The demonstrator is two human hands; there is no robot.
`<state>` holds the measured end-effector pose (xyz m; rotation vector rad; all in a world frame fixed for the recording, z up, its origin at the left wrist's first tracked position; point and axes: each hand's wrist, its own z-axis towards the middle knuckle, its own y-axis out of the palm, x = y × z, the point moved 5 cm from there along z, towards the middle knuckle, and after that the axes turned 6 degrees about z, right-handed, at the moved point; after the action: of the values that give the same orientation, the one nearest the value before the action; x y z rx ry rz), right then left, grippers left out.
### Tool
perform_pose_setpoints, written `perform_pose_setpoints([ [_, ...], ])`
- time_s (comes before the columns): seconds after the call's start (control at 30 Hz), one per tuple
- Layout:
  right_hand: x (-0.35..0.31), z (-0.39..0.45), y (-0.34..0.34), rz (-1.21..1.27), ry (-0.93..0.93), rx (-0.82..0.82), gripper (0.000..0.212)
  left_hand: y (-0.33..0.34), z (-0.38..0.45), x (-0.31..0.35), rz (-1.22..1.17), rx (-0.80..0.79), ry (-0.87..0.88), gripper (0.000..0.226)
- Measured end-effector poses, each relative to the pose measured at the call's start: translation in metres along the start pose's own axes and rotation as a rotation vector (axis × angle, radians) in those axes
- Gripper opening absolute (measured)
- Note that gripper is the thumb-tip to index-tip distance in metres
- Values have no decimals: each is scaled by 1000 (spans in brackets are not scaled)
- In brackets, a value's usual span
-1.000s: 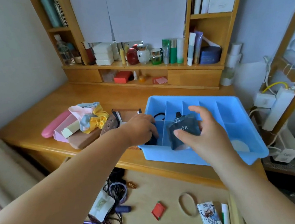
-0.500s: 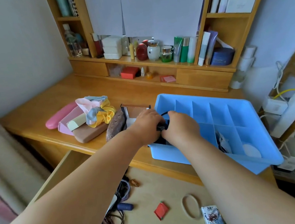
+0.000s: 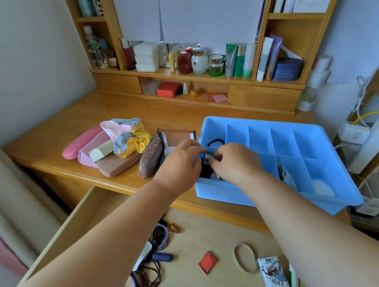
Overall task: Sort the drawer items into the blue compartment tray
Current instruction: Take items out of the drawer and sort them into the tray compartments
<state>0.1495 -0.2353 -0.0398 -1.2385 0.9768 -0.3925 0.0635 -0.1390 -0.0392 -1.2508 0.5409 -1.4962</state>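
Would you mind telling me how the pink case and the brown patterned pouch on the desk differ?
The pink case is plain, smooth and glossy, while the brown patterned pouch looks like printed fabric. The pink case lies at the far left of the pile, partly under other items; the brown patterned pouch lies at its right end, beside the left hand. Both are long, rounded and rest on the desk.

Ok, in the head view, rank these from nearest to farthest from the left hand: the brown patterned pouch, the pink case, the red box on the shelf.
From the left hand:
1. Brown patterned pouch, just to its left on the desk.
2. Pink case, farther left, beyond the scrunchies.
3. Red box, far back in the shelf cubby.
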Motion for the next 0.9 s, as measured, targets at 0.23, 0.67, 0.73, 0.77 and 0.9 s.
perform_pose_setpoints([
  [0.23,-2,-1,10,-53,98,-155,35,-2,-30,4,-36,5,-44,33],
  [0.67,33,-169,92,56,-584,-119,23,45,-202,-75,29,-251,-472,25],
  [0.73,70,-200,139,44,-430,-361,38,51,-225,-105,115,-326,-630,38],
  [0.77,83,-212,155,32,-402,-412,43,53,-233,-118,142,-350,-687,45],
  [0.9,92,-236,171,-32,-345,-505,59,62,-239,-145,182,-320,-719,63],
])
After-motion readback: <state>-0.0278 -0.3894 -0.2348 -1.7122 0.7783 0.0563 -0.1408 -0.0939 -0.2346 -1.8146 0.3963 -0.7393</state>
